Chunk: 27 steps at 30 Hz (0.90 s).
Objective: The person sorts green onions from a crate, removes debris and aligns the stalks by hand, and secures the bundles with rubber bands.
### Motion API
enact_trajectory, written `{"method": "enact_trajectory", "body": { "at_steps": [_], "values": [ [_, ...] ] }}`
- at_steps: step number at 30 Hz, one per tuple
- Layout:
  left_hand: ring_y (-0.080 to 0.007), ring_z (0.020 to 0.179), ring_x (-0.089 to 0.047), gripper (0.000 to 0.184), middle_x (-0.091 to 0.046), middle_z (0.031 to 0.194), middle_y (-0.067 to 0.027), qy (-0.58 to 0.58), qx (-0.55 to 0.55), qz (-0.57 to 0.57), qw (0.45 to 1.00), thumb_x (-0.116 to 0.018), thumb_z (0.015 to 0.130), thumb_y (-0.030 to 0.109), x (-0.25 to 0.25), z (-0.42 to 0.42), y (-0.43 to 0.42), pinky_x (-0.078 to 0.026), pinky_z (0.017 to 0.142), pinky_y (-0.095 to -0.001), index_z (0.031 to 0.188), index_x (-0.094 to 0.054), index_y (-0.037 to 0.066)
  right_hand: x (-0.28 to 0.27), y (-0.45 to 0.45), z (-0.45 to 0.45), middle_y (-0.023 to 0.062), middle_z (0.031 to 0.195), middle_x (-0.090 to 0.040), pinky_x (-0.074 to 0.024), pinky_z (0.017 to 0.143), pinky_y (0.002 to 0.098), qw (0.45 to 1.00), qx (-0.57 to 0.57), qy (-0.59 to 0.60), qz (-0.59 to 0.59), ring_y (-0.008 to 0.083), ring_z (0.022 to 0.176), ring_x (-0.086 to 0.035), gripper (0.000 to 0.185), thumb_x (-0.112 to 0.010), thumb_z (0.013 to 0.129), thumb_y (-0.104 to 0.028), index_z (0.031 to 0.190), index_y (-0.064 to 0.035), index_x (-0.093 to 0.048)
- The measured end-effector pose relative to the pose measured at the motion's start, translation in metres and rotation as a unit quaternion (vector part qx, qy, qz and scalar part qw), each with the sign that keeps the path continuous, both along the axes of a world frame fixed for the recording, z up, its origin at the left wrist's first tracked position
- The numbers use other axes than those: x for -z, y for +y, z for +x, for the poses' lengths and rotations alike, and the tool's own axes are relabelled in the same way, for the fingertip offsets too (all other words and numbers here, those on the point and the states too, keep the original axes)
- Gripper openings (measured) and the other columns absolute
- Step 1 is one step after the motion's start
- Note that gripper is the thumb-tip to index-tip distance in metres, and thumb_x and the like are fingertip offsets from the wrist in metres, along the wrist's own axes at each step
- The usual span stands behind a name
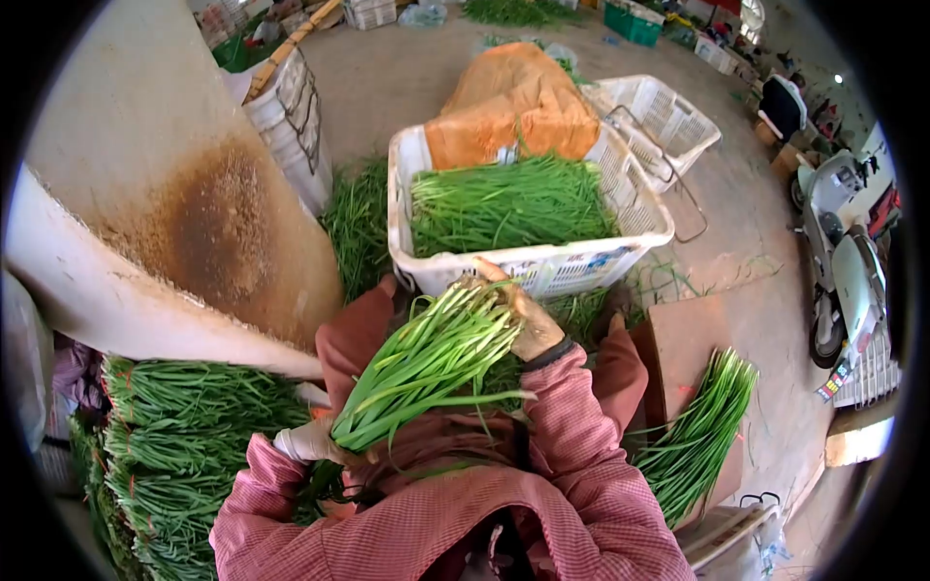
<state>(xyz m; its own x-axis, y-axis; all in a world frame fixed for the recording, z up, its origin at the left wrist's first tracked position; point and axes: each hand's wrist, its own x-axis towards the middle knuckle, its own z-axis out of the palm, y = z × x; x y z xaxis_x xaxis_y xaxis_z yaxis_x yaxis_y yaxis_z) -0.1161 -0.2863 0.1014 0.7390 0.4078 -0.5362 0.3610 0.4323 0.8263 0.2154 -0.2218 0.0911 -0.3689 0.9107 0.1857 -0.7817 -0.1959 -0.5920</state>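
Green bunch [426, 363], my fingers [498, 276] closed round it: right hand [533, 325] at two o'clock, left hand [318, 442] at eight.

Bunch [421, 353] is centre-frame, before crate [581, 275] of greens [513, 208]; second crate [668, 108] behind, upper right; bundles [194, 445] stacked lower left; another bunch [705, 436] on board [690, 334], lower right.
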Motion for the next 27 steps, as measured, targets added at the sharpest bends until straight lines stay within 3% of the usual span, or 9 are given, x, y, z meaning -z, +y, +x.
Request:
{"method": "enact_trajectory", "body": {
  "at_steps": [6, 9, 13, 15, 16, 18, 20, 23, 27],
  "values": [
    [-0.0112, 0.077, -0.056, 0.039, -0.062, 0.088, -0.0046, 0.069, -0.064, -0.001, 0.996, -0.071, 0.063, 0.002, 0.016, -0.014, -0.043, -0.047, 0.070, -0.0247, 0.099, -0.056, 0.004, 0.053, 0.001, 0.007, 0.0076, 0.079, -0.059, -0.0416, 0.042, 0.0221, 0.892, 0.314, -0.315, -0.079, 0.0099, 0.049, -0.050, 0.022, -0.051, 0.086, -0.025, 0.086, -0.0030, -0.056],
    [-0.0104, 0.078, -0.056, 0.037, -0.062, 0.088, -0.0032, 0.089, -0.108, -0.007, 0.990, -0.072, 0.062, 0.003, 0.024, -0.015, -0.052, -0.046, 0.071, -0.0244, 0.096, -0.058, 0.004, 0.071, 0.013, 0.058, 0.0027, 0.059, -0.053, -0.0310, 0.032, 0.0191, 0.852, 0.448, -0.227, -0.147, 0.0064, 0.039, -0.042, 0.022, -0.048, 0.087, -0.023, 0.080, -0.0043, -0.056],
    [-0.0078, 0.082, -0.054, 0.039, -0.061, 0.092, -0.0015, 0.067, -0.275, 0.060, 0.957, -0.072, 0.063, 0.005, 0.034, 0.005, -0.067, -0.045, 0.073, -0.0238, 0.099, -0.056, 0.005, 0.028, -0.019, 0.060, 0.0012, 0.055, -0.052, -0.0299, 0.034, 0.0184, 0.838, 0.378, -0.389, -0.058, 0.0058, 0.040, -0.041, 0.024, -0.046, 0.088, -0.023, 0.077, -0.0046, -0.058],
    [-0.0076, 0.083, -0.054, 0.039, -0.061, 0.093, -0.0016, 0.078, -0.295, 0.095, 0.948, -0.071, 0.064, 0.004, 0.032, 0.017, -0.067, -0.045, 0.074, -0.0237, 0.100, -0.056, 0.004, 0.024, -0.026, 0.030, 0.0139, 0.085, -0.061, -0.0463, 0.044, 0.0200, 0.982, 0.155, -0.048, -0.101, 0.0146, 0.059, -0.058, 0.025, -0.051, 0.085, -0.024, 0.089, -0.0004, -0.055],
    [-0.0073, 0.083, -0.054, 0.039, -0.061, 0.095, -0.0018, 0.091, -0.311, 0.132, 0.937, -0.070, 0.066, 0.004, 0.029, 0.020, -0.067, -0.045, 0.075, -0.0236, 0.101, -0.055, 0.004, 0.023, -0.030, 0.011, 0.0146, 0.092, -0.059, -0.0428, 0.060, 0.0234, 0.949, 0.144, -0.273, -0.057, 0.0197, 0.074, -0.055, 0.035, -0.054, 0.081, -0.030, 0.099, -0.0006, -0.051],
    [-0.0075, 0.085, -0.054, 0.040, -0.060, 0.097, -0.0021, 0.073, -0.311, 0.158, 0.935, -0.069, 0.066, 0.001, 0.046, 0.019, -0.070, -0.045, 0.077, -0.0236, 0.103, -0.054, 0.003, 0.022, -0.037, -0.026, 0.0161, 0.104, -0.056, -0.0359, 0.093, 0.0301, 0.679, 0.082, -0.723, 0.099, 0.0301, 0.103, -0.049, 0.063, -0.060, 0.073, -0.042, 0.119, -0.0010, -0.044],
    [-0.0100, 0.092, -0.053, 0.050, -0.057, 0.104, -0.0030, 0.045, -0.341, 0.171, 0.923, -0.068, 0.067, 0.001, 0.050, 0.019, -0.071, -0.044, 0.080, -0.0250, 0.112, -0.049, 0.002, 0.062, -0.028, -0.031, 0.0137, 0.097, -0.059, -0.0434, 0.080, 0.0295, 0.648, -0.029, -0.744, 0.157, 0.0243, 0.088, -0.056, 0.058, -0.062, 0.073, -0.042, 0.114, -0.0034, -0.050],
    [-0.0102, 0.091, -0.054, 0.049, -0.058, 0.102, -0.0029, 0.036, -0.361, 0.113, 0.925, -0.069, 0.064, -0.002, 0.051, 0.009, -0.076, -0.044, 0.081, -0.0265, 0.109, -0.051, 0.003, 0.039, -0.037, -0.013, 0.0018, 0.068, -0.056, -0.0365, 0.039, 0.0216, 0.898, -0.082, -0.422, -0.093, 0.0067, 0.044, -0.041, 0.036, -0.055, 0.081, -0.039, 0.096, -0.0063, -0.060],
    [-0.0120, 0.085, -0.055, 0.045, -0.058, 0.099, -0.0038, 0.000, -0.311, 0.050, 0.949, -0.068, 0.065, -0.002, 0.072, -0.005, -0.078, -0.046, 0.076, -0.0273, 0.106, -0.051, 0.005, 0.026, -0.037, 0.015, -0.0024, 0.053, -0.043, -0.0297, 0.036, 0.0191, 0.962, 0.040, -0.061, -0.263, 0.0068, 0.038, -0.037, 0.021, -0.055, 0.082, -0.027, 0.074, -0.0088, -0.052]
  ]
}}
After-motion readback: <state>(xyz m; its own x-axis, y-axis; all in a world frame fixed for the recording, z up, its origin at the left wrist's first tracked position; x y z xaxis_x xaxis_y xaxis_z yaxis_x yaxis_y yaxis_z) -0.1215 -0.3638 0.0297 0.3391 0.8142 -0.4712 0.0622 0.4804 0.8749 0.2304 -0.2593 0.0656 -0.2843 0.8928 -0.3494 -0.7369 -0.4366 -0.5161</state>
